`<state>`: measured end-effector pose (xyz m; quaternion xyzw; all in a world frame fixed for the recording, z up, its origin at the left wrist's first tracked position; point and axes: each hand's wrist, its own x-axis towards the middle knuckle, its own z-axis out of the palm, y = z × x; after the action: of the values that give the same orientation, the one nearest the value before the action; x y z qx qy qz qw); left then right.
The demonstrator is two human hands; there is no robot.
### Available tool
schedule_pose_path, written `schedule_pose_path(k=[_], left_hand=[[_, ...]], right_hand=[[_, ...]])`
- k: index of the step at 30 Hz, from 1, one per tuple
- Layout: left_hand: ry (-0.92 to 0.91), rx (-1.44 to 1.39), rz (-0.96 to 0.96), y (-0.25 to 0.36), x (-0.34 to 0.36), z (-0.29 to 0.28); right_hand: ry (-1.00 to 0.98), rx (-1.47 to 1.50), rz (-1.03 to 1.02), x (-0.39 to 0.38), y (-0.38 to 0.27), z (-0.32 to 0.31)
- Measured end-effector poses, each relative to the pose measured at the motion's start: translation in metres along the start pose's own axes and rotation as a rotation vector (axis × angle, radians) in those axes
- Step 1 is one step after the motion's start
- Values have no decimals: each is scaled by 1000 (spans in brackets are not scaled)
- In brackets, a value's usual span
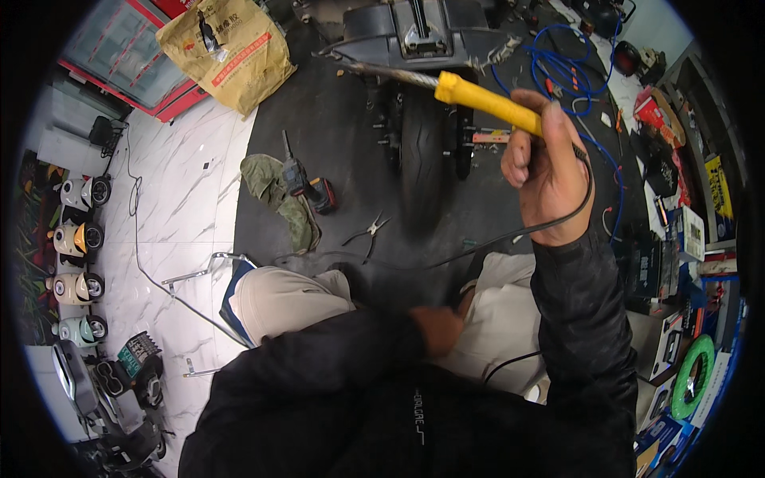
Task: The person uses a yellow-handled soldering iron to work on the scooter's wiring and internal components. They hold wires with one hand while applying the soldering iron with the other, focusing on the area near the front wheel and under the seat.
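Note:
In my right hand (550, 159) is a yellow-handled tool (494, 107), like a soldering iron, its metal shaft (402, 76) pointing up-left across the black scooter part (390, 44) above a tyre (422, 175). Its black cord drapes over my wrist and down across the mat. My left hand (437, 328) is low between my knees, blurred, with its fingers unclear. A cordless power tool (319, 191) lies by a camouflage cloth (267, 183), with pliers (370, 233) nearer me on the dark mat (279, 127).
A yellow sack (235, 68) lies by a red-framed glass cabinet (119, 40). Small scooters (80, 239) line the left wall along the marble-look floor (175, 159). Blue hose coils (558, 56) and cluttered boxes (657, 255) are on the right. A bent metal frame (231, 259) is beside my left knee.

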<state>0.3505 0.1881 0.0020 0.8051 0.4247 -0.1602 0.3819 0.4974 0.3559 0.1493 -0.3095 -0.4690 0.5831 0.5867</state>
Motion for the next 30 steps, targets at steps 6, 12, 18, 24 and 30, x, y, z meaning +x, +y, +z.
schedule_pose_path(k=[6,12,18,24,30], left_hand=[[-399,242,-208,-111,135,45],[-247,239,-383,-188,171,14],[-249,209,-341,-213,202,13],[-315,163,-227,-204,211,19],[-369,136,-93,-153,178,28]], right_hand=[[-102,-149,-38,-12,4,25],[-203,-222,13,-11,11,19],[-382,-128,155,0,17,22],[-505,-211,-40,30,56,15],[-299,-226,-102,40,64,9]])
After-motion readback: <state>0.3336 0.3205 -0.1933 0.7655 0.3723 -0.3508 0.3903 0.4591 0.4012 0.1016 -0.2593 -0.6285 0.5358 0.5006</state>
